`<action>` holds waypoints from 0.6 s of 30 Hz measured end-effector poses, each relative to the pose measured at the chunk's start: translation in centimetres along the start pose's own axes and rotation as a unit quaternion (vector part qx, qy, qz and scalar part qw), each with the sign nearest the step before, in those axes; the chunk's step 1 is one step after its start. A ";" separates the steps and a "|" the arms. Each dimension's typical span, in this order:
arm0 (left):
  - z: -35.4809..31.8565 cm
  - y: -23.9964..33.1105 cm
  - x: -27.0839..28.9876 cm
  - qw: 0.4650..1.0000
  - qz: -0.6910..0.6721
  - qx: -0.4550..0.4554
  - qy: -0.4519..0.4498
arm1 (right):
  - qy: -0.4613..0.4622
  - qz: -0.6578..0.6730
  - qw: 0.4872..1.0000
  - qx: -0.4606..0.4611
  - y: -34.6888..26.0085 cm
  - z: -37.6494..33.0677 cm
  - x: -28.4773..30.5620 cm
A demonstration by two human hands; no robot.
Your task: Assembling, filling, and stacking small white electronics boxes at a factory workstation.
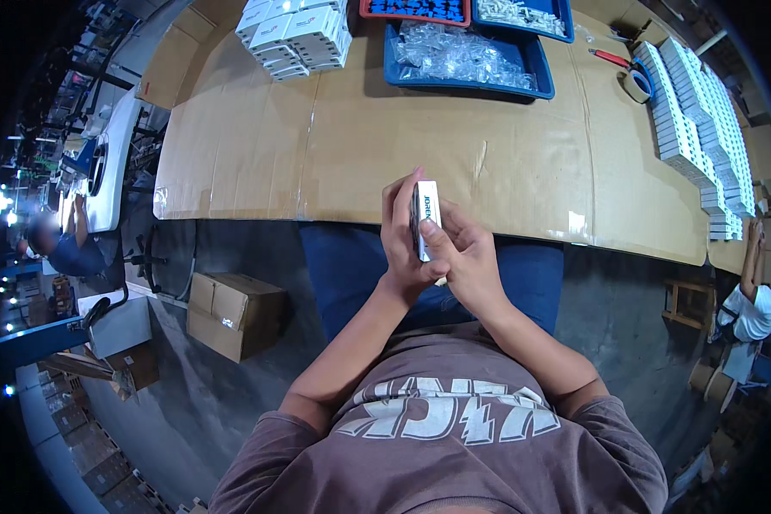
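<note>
Both hands met over the near edge of the cardboard-covered table (360,146). The left hand (400,244) and right hand (464,261) together gripped 1 small white box (426,214), held upright between curled fingers. Beyond lay a blue tray (540,77) of clear bags and stacked white boxes (300,34).

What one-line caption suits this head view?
Both hands, left hand and right hand, hold a small white box upright above the cardboard-covered table.

Brown short-sleeved printed T-shirt (441,428)
</note>
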State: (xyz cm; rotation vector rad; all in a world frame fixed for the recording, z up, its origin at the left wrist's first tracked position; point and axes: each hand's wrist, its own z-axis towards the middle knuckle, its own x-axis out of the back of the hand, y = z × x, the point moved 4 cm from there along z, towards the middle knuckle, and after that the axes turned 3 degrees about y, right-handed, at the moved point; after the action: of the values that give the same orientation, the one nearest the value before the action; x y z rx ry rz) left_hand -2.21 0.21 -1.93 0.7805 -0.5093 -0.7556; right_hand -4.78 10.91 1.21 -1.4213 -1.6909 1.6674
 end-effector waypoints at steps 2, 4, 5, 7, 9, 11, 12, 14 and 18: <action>0.3 0.8 0.1 1.000 0.019 0.002 0.016 | -0.007 -0.003 1.000 0.006 0.0 -0.1 0.1; 0.0 0.7 0.0 1.000 -0.005 0.015 0.023 | -0.013 -0.007 1.000 0.013 -0.1 -0.3 0.1; -0.1 0.6 0.0 0.999 -0.030 0.027 0.030 | -0.001 -0.064 0.998 0.022 -0.3 -0.5 0.1; -0.3 0.8 -0.1 0.998 -0.035 0.029 0.034 | 0.013 -0.122 0.992 0.031 -0.3 -0.8 0.3; -0.2 1.2 -0.1 0.998 -0.038 0.031 0.037 | 0.016 -0.224 0.972 0.067 0.0 -0.9 0.5; -0.2 1.6 0.0 0.999 -0.001 0.039 0.035 | 0.019 -0.225 0.972 0.071 -0.5 -1.3 0.3; -0.2 1.7 -0.1 0.999 0.000 0.039 0.035 | 0.022 -0.226 0.971 0.074 -0.8 -1.4 0.1; -0.4 1.8 -0.1 0.998 0.015 0.046 0.026 | 0.022 -0.231 0.970 0.071 -1.0 -1.6 0.2; -0.6 1.7 0.0 0.999 0.012 0.047 0.026 | 0.023 -0.253 0.962 0.098 -0.6 -1.5 0.5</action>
State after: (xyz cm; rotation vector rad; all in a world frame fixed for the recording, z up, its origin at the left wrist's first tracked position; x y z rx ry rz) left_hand -1.09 1.30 -1.00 0.8771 -0.5094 -0.6923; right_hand -3.98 12.28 1.96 -0.8360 -1.6316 1.4475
